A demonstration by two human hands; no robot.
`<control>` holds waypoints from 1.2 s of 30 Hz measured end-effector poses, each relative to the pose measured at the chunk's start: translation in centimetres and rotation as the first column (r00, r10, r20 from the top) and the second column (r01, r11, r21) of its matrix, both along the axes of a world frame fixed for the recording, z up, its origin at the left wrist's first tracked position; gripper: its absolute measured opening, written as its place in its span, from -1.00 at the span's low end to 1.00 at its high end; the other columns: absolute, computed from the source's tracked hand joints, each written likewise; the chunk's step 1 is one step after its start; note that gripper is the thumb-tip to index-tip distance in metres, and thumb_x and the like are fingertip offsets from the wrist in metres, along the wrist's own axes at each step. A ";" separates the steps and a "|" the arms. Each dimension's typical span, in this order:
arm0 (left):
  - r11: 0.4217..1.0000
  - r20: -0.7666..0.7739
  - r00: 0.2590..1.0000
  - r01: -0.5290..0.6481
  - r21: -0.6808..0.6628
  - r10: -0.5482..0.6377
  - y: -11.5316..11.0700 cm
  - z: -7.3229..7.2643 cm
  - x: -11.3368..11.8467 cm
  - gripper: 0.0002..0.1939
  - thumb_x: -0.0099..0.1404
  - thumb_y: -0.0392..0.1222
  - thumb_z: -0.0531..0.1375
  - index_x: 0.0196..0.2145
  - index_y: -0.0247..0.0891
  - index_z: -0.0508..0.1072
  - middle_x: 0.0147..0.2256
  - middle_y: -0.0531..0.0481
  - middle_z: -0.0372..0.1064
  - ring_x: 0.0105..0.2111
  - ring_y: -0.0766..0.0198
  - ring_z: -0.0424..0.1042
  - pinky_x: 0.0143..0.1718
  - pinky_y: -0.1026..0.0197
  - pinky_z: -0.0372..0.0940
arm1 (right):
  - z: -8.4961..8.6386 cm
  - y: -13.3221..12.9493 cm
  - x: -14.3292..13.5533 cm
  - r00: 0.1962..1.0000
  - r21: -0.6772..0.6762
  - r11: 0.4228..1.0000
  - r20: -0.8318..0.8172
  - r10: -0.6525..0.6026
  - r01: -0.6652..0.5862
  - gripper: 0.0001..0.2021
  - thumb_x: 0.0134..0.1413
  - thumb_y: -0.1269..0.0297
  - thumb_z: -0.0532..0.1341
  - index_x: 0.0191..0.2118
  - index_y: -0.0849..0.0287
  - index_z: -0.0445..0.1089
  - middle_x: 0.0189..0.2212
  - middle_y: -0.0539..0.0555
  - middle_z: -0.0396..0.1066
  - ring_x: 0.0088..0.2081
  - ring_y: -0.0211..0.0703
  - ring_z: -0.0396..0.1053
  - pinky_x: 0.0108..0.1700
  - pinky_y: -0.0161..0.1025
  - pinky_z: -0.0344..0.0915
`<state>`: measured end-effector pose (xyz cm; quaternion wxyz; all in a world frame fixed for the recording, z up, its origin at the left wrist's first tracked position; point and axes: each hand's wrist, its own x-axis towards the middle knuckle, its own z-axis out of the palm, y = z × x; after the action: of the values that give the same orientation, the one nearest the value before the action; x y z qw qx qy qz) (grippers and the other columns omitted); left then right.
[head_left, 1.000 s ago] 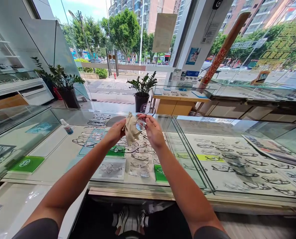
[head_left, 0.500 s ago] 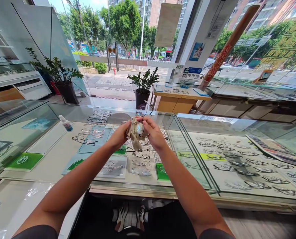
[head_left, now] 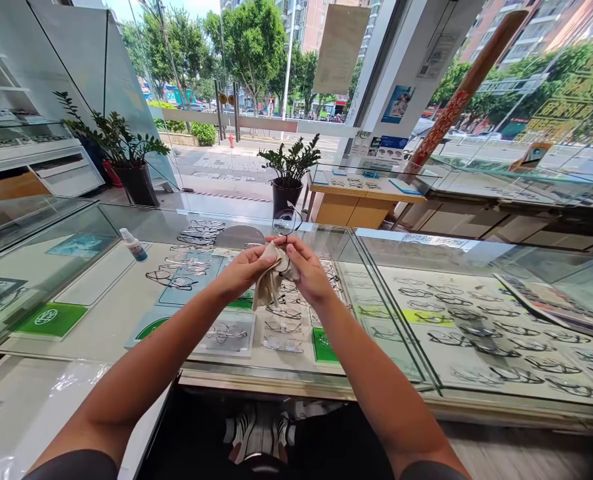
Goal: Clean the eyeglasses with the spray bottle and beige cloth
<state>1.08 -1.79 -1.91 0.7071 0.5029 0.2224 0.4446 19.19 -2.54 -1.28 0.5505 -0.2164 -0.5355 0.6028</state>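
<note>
A pair of thin-rimmed eyeglasses [head_left: 286,222] is held up over the glass display case, one round lens standing above my fingers. My left hand [head_left: 247,268] is closed on a beige cloth [head_left: 269,283], which hangs down and covers the nearer lens. My right hand [head_left: 307,268] pinches the frame of the eyeglasses at the right side of the cloth. Both hands are close together, with fingertips nearly meeting. Below them, inside the case, lie rows of eyeglasses [head_left: 282,312].
A spray bottle [head_left: 133,245] stands on the glass case [head_left: 216,367] at the left. Another case section [head_left: 476,393] extends right, with a magazine-like sheet [head_left: 551,307]. Beyond are a potted plant [head_left: 287,167] and a wooden table [head_left: 349,208].
The cloth has been brought over the nearer lens, which showed before. My left hand has shifted slightly, its thumb now over the cloth. The upper lens shows more clearly.
</note>
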 end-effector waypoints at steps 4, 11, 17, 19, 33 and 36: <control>0.999 0.011 1.000 0.024 -0.036 -0.024 0.0 0.0 -0.1 -0.39 0.17 0.01 0.64 0.07 -0.33 0.63 -0.19 -0.11 0.65 -0.25 0.27 0.59 -0.15 0.30 0.42 | -0.2 0.1 0.0 1.000 0.018 1.000 0.020 0.014 -0.014 -0.66 0.22 -0.15 0.47 -0.07 -0.05 0.61 0.16 0.05 0.66 0.06 -0.06 0.59 0.13 -0.13 0.50; 0.996 -0.034 0.997 0.064 -0.059 -0.066 0.0 -0.1 -0.3 -0.50 0.11 0.00 0.66 -0.18 -0.40 0.65 -0.33 -0.06 0.57 -0.38 0.33 0.50 -0.29 0.32 0.32 | -0.3 0.0 -0.1 0.999 0.023 0.999 0.024 0.043 -0.044 -0.67 0.24 -0.14 0.47 -0.07 -0.04 0.60 0.15 0.06 0.67 0.14 -0.01 0.58 0.24 -0.07 0.46; 0.992 -0.042 0.995 0.086 -0.095 -0.090 0.0 0.3 -0.7 -0.51 0.04 -0.04 0.69 -0.22 -0.39 0.67 -0.32 -0.06 0.56 -0.36 0.30 0.50 -0.25 0.27 0.35 | -0.1 -0.2 0.0 0.997 0.009 0.998 0.024 0.069 -0.069 -0.65 0.21 -0.14 0.49 -0.10 -0.03 0.58 0.12 0.07 0.67 0.16 0.02 0.57 0.30 -0.02 0.44; 0.997 -0.074 0.996 0.033 -0.075 -0.039 0.0 0.3 -0.7 -0.52 0.04 -0.06 0.69 -0.22 -0.38 0.67 -0.30 -0.06 0.57 -0.32 0.29 0.50 -0.22 0.27 0.35 | -0.1 -0.2 0.0 0.998 0.026 0.998 0.022 0.065 -0.065 -0.68 0.22 -0.11 0.49 -0.10 -0.03 0.60 0.11 0.06 0.67 0.18 0.00 0.56 0.34 -0.02 0.41; 1.000 -0.129 0.992 -0.009 -0.011 0.008 -0.5 0.5 -0.2 -0.39 0.11 0.27 0.61 -0.28 -0.38 0.61 -0.40 -0.05 0.53 -0.46 0.34 0.44 -0.40 0.31 0.27 | 0.1 0.0 0.3 0.998 0.066 0.997 0.046 0.036 -0.039 -0.67 0.20 -0.13 0.50 -0.11 -0.04 0.61 0.08 0.06 0.68 0.18 0.01 0.56 0.31 -0.01 0.44; 0.998 -0.138 0.989 0.053 0.020 -0.050 -0.5 0.8 -0.5 -0.40 0.18 0.29 0.57 -0.31 -0.37 0.60 -0.43 -0.06 0.52 -0.49 0.35 0.42 -0.43 0.31 0.26 | 0.1 0.0 0.3 0.998 0.062 0.997 0.044 0.038 -0.041 -0.67 0.20 -0.14 0.50 -0.11 -0.04 0.61 0.06 0.06 0.70 0.11 0.00 0.59 0.29 -0.02 0.46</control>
<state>0.57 -2.31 -1.12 0.6954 0.5462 0.2524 0.3930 19.52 -2.51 -1.15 0.5335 -0.2012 -0.5698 0.5918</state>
